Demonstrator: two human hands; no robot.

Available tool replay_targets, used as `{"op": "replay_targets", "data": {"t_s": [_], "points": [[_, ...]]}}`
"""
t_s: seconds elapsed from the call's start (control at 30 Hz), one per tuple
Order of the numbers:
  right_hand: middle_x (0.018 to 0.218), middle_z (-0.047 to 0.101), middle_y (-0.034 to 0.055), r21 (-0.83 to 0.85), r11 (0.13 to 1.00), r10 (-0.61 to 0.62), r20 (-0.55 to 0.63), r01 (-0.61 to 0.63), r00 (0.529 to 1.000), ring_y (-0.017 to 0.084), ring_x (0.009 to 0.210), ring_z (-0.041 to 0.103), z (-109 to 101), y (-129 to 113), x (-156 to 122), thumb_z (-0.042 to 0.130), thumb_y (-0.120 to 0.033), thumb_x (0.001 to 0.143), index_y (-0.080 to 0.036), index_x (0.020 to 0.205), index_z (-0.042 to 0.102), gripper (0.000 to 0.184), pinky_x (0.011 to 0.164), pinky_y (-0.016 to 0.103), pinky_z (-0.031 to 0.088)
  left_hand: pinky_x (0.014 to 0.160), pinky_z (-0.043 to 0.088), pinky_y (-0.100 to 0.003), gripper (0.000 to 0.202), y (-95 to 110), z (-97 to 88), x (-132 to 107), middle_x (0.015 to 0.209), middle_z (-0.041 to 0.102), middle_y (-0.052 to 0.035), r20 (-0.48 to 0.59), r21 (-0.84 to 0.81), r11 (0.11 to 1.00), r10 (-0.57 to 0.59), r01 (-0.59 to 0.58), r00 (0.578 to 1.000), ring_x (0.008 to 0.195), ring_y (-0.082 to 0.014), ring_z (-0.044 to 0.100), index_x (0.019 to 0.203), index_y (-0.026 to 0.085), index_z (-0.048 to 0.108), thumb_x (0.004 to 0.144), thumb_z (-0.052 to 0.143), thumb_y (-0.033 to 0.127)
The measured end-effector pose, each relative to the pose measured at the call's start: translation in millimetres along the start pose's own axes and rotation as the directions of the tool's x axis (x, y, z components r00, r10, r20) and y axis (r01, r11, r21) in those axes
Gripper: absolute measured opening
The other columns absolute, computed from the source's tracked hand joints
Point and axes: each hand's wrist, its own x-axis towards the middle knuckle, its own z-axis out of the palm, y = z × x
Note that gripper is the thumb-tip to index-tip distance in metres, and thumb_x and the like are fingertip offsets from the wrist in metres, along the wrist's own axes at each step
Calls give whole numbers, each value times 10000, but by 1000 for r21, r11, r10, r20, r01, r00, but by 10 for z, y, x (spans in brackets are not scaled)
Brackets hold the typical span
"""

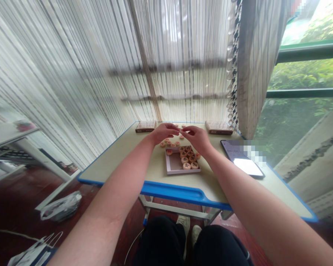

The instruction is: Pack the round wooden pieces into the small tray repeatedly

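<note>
Over the far half of the desk my left hand (165, 133) and my right hand (196, 137) meet at the fingertips. Both are closed in a pinch; whatever lies between the fingers is too small to make out. Just below them on the desk is a shallow box (183, 171). Black-marked xiangqi pieces (185, 160) fill its right side in two columns, and a red-marked xiangqi piece (169, 152) sits at its upper left. Several loose red-marked xiangqi pieces (172, 144) lie behind the box, and one more (198, 156) is by its right edge, under my right wrist.
The desk (108, 162) has a blue rim. A flat box (145, 126) lies at its back left, another flat box (218, 127) at the back right. A phone (242, 159) rests on the right. Curtains (183, 85) hang behind; a plastic bag (61, 207) is on the floor.
</note>
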Motion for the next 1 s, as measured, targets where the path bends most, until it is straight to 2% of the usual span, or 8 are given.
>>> {"op": "replay_targets", "data": {"t_s": [0.1,0.2,0.27,0.37,0.47,0.53,0.77,1.0], "points": [[837,695,56,-74,997,-25,13,26,1000,130,656,600,-12,-61,-11,633,-373,743,-171,903,674,261,616,257,466,816,443,-349,242,-37,-25,13,930,671,-107,-202,385,923,75,9,977,917,-223,608,921,152,669,740,623,308],[824,693,34,-163,977,-113,166,140,980,124,668,593,2,-193,-75,625,-321,742,-193,862,684,184,637,247,452,906,390,-402,287,-116,-81,30,1053,638,-167,-337,712,688,157,142,928,1050,-296,551,977,134,656,765,574,307],[764,684,18,-226,944,-160,323,240,933,127,664,586,27,-290,-143,626,-293,732,-204,798,694,130,633,242,438,907,382,-425,345,-167,-123,39,1068,626,-209,-336,775,587,71,233,939,1054,-326,550,1010,105,647,767,563,335],[707,678,9,-281,892,-172,512,353,842,137,645,576,80,-395,-246,636,-248,702,-211,761,706,99,620,243,425,893,390,-419,393,-201,-165,43,1063,628,-228,-346,799,520,-15,303,938,1042,-330,562,1024,93,646,768,558,378],[696,685,12,-279,856,-184,624,435,760,167,714,588,138,-442,-313,628,-201,684,-225,755,713,114,667,254,434,885,401,-393,366,-188,-165,40,1045,646,-198,-366,805,504,5,313,931,1035,-308,567,999,128,660,768,560,393],[697,688,19,-289,838,-181,654,463,735,191,779,590,172,-447,-331,624,-184,675,-234,748,714,127,702,264,438,875,410,-378,331,-178,-155,41,1011,662,-181,-358,807,508,13,303,933,1015,-297,576,958,143,675,760,573,388],[807,683,31,-286,790,-246,662,542,708,183,783,576,201,-400,-309,622,-209,703,-230,732,714,99,778,286,414,875,412,-399,276,-190,-143,54,948,673,-182,-335,786,554,5,276,942,977,-303,585,843,133,701,731,604,366],[902,662,48,-330,760,-252,644,560,722,189,812,547,201,-405,-300,610,-204,717,-223,784,723,133,750,285,394,895,392,-422,234,-174,-144,49,936,659,-201,-344,726,627,-25,283,939,1026,-333,565,795,122,698,690,650,326]]}}
